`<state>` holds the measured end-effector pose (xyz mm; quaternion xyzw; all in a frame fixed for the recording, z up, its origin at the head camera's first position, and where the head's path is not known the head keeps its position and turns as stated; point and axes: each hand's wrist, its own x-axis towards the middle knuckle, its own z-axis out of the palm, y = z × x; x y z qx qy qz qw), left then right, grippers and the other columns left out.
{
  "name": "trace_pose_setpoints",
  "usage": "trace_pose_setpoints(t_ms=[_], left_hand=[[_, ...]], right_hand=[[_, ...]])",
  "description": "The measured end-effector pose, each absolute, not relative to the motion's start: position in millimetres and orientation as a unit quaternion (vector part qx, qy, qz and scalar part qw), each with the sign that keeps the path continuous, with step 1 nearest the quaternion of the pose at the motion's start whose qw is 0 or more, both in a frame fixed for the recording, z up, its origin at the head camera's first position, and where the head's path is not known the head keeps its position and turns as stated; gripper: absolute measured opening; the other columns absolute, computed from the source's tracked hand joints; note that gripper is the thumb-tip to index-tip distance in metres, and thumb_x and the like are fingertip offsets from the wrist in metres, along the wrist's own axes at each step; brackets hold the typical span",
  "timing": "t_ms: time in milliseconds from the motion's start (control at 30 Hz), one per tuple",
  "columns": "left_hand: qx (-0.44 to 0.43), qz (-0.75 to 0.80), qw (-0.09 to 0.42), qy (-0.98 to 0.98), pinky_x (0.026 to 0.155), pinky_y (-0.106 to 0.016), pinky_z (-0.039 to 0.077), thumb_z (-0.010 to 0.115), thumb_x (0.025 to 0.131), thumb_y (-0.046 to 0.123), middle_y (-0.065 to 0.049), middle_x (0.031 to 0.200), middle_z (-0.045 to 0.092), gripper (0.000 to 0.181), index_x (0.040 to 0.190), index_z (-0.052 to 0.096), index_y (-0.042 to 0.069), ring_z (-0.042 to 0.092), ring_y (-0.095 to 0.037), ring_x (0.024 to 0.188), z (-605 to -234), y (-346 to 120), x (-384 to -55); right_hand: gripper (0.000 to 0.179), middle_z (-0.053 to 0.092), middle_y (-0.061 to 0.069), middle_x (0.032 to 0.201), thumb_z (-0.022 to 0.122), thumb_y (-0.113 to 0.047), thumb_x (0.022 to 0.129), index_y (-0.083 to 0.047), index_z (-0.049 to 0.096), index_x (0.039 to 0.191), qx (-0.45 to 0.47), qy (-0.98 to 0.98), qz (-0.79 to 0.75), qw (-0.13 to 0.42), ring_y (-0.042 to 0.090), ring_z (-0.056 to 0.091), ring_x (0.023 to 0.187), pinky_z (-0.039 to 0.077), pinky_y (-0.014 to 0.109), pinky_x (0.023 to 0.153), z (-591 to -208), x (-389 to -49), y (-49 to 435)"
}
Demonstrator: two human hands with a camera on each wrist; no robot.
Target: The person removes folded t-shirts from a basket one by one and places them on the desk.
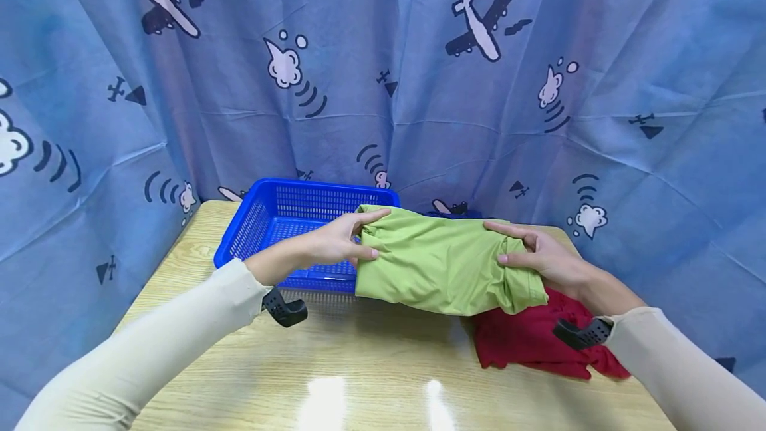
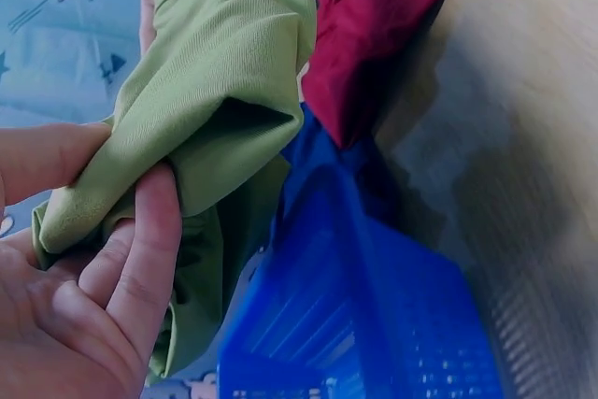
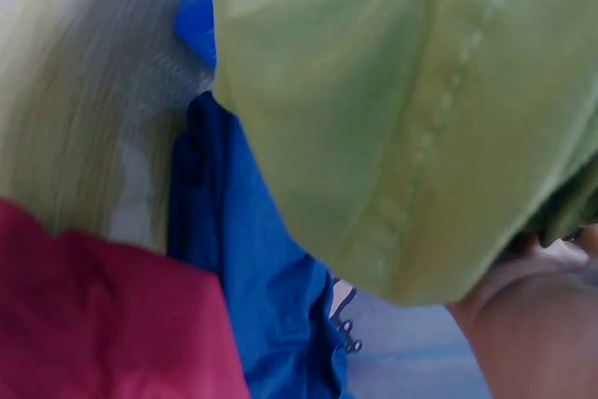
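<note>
A folded light green garment is held up above the table between both hands. My left hand grips its left end, thumb and fingers on either side of the cloth, as the left wrist view shows up close. At the right end my right hand pinches the cloth; in the right wrist view the fabric hides most of that hand. Beside and partly behind the garment stands a blue plastic basket. Under the right hand lies a crumpled red garment on the table.
Dark blue cloth lies between the red garment and the basket, mostly hidden in the head view. The wooden table ends at a blue curtain with airplane prints, which hangs behind and at both sides.
</note>
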<state>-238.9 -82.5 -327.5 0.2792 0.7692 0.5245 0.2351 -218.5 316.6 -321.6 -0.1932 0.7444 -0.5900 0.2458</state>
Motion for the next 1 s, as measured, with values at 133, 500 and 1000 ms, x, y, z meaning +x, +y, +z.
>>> trace_pose_setpoints(t_ms=[133, 500, 1000], left_hand=[[0.293, 0.534, 0.247, 0.754, 0.069, -0.029, 0.058, 0.063, 0.093, -0.003, -0.023, 0.147, 0.051, 0.086, 0.164, 0.017, 0.015, 0.065, -0.010, 0.085, -331.1, -73.4, -234.7], [0.308, 0.538, 0.289, 0.730, 0.074, -0.028, 0.059, 0.062, 0.094, -0.004, -0.019, 0.163, 0.032, 0.090, 0.164, 0.012, 0.022, 0.066, -0.011, 0.073, -340.9, -48.6, -218.0], [0.332, 0.528, 0.341, 0.704, 0.071, -0.022, 0.056, 0.064, 0.090, -0.006, -0.019, 0.158, 0.040, 0.091, 0.164, 0.014, 0.015, 0.068, -0.009, 0.079, -375.8, -26.5, -201.5]], right_hand=[[0.068, 0.060, -0.012, 0.137, 0.052, -0.001, 0.102, -0.007, 0.021, 0.162, -0.191, 0.754, -0.580, 0.243, 0.011, 0.071, 0.108, 0.060, 0.031, 0.087, -328.7, -211.7, 329.3], [0.064, 0.041, -0.012, 0.151, 0.051, -0.006, 0.103, -0.009, 0.025, 0.161, -0.166, 0.785, -0.543, 0.249, 0.000, 0.059, 0.122, 0.052, 0.020, 0.096, -341.0, -192.0, 355.9], [0.064, 0.050, -0.006, 0.154, 0.034, 0.005, 0.105, -0.015, 0.016, 0.163, -0.202, 0.616, -0.649, 0.398, 0.019, 0.060, 0.130, 0.053, 0.037, 0.104, -369.8, -176.7, 390.0]])
